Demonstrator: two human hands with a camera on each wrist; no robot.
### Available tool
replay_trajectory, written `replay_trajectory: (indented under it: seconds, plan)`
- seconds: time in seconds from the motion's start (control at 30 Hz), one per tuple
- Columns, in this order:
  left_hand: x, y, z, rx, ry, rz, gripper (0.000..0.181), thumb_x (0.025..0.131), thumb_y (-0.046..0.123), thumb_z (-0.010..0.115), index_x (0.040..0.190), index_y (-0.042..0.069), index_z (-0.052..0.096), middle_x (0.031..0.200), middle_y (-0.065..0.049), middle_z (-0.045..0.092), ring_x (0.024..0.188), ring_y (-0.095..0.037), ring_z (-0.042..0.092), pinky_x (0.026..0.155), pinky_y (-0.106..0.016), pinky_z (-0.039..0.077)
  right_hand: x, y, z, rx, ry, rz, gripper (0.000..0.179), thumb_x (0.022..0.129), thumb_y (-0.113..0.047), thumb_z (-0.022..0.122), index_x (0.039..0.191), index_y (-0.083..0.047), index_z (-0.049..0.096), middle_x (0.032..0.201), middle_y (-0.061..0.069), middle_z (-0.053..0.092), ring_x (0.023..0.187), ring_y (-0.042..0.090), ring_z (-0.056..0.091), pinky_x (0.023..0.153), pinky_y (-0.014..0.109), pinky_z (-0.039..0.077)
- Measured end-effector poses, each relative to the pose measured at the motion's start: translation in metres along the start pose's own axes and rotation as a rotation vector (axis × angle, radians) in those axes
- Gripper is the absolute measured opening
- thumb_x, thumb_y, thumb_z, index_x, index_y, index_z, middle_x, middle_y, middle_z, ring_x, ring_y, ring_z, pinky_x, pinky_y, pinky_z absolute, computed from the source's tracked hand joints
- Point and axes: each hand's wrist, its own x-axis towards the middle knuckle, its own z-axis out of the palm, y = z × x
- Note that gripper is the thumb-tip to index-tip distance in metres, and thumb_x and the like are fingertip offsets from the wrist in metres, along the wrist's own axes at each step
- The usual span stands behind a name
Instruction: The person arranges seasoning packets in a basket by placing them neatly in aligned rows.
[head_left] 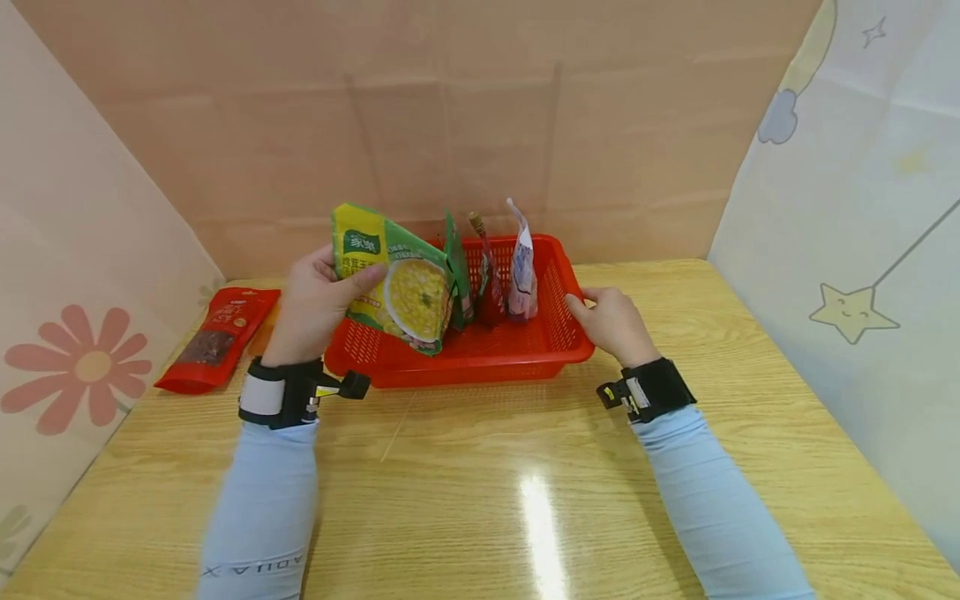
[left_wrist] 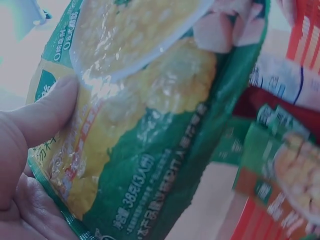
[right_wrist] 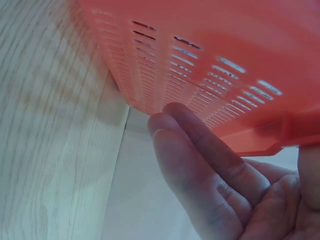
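Note:
My left hand (head_left: 306, 293) pinches a green and yellow soup packet (head_left: 414, 293), its thumb across the printed front. Tilted, the packet overlaps the left part of a red plastic basket (head_left: 480, 363) in the head view. At the basket's right end my right hand (head_left: 617, 323) grips the rim, thumb on top and fingers against the slotted outer wall, as the right wrist view shows. Inside the basket stand a green packet (head_left: 457, 279), a dark red pouch with a tan cap (head_left: 491, 292) and a white and purple pouch (head_left: 522, 279).
A red pouch (head_left: 220, 337) with a see-through window lies left of the basket, an orange item (head_left: 264, 332) partly hidden beside it. The wooden table (head_left: 450, 492) meets a brown back wall (head_left: 637, 167) and patterned side panels.

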Motion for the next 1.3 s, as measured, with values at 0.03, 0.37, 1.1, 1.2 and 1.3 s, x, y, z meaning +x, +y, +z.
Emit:
replay_trajectory:
  seconds: [0.03,0.37,1.1,1.2,1.3]
  plan:
    - [0.001,-0.001,0.004,-0.008,-0.007,-0.003,0.031,0.088,0.018,0.077,0.112,0.002,0.066,0.095,-0.008,0.074,0.08,-0.021,0.071,0.069,-0.031,0.059,0.0,0.0,0.0,0.0,-0.001,0.002,0.049,0.103,-0.029,0.053,0.136,0.006,0.054,0.091,0.02,0.069,0.064,0.023,0.066,0.053,0.027,0.05]
    - [0.012,0.0,0.051,-0.154,-0.068,0.025,0.03,0.088,0.015,0.076,0.113,0.001,0.066,0.094,-0.012,0.073,0.078,-0.024,0.071,0.066,-0.035,0.06,0.0,-0.002,-0.001,-0.007,-0.004,0.008,0.049,0.103,-0.03,0.054,0.136,0.006,0.055,0.088,0.018,0.069,0.064,0.022,0.066,0.054,0.027,0.05]
    - [0.016,-0.007,0.09,-0.173,-0.096,0.004,0.033,0.09,0.018,0.075,0.117,0.003,0.065,0.104,-0.014,0.072,0.09,-0.028,0.07,0.078,-0.037,0.059,-0.028,-0.046,-0.025,0.369,0.041,-0.249,0.046,0.102,-0.038,0.055,0.13,-0.004,0.064,0.111,0.015,0.071,0.101,0.026,0.069,0.088,0.038,0.056]
    - [0.015,-0.007,0.094,-0.17,-0.079,0.009,0.032,0.089,0.019,0.075,0.116,0.004,0.065,0.103,-0.014,0.072,0.088,-0.028,0.07,0.077,-0.037,0.059,-0.031,-0.051,-0.022,0.492,0.001,-0.323,0.047,0.104,-0.038,0.05,0.129,0.0,0.064,0.107,0.018,0.072,0.095,0.025,0.071,0.084,0.035,0.057]
    - [0.015,-0.009,0.099,-0.196,-0.053,0.01,0.032,0.089,0.02,0.076,0.115,0.004,0.066,0.102,-0.014,0.072,0.087,-0.028,0.071,0.076,-0.037,0.059,-0.033,-0.055,-0.017,0.546,-0.015,-0.374,0.055,0.105,-0.042,0.042,0.127,0.003,0.064,0.105,0.02,0.072,0.09,0.026,0.072,0.08,0.036,0.058]
